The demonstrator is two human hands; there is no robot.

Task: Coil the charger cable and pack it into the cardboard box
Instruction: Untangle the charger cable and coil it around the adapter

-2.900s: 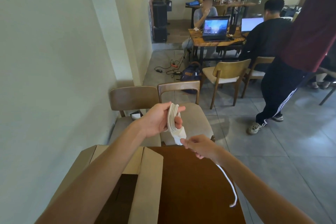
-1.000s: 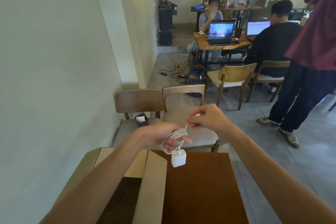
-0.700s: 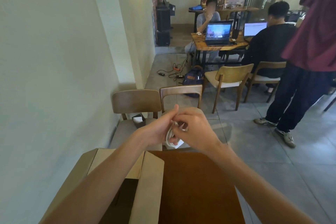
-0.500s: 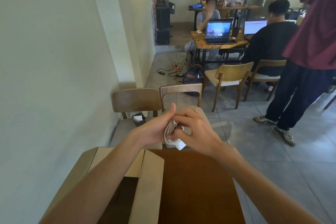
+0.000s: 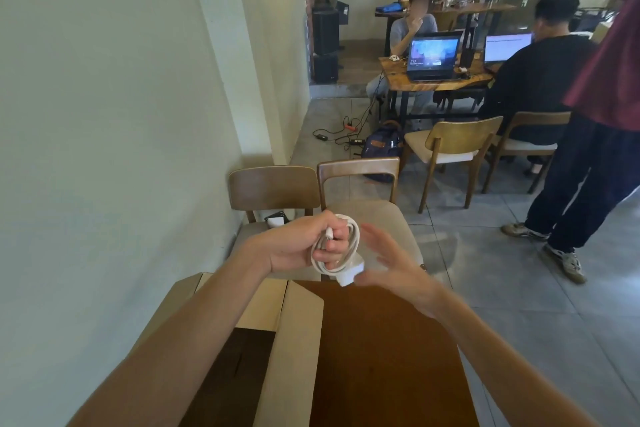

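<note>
The white charger cable [image 5: 352, 246] is wound into a small coil, with its white plug block [image 5: 350, 272] hanging at the bottom. My left hand [image 5: 304, 243] is closed around the coil, holding it above the far edge of the table. My right hand [image 5: 388, 263] is just to the right of the coil, blurred, fingers spread, holding nothing. The open cardboard box [image 5: 294, 333] stands below my left forearm, its flaps up and its inside dark.
The box rests on a dark brown table [image 5: 381, 357]. Two wooden chairs [image 5: 360, 184] stand just beyond it by the wall. A person in dark trousers [image 5: 588, 184] stands at the right; others sit at laptops further back.
The loose cable end was wound onto the coil. My right hand, which was pressed against the coil half a second ago, has come off it and opened to the right.
</note>
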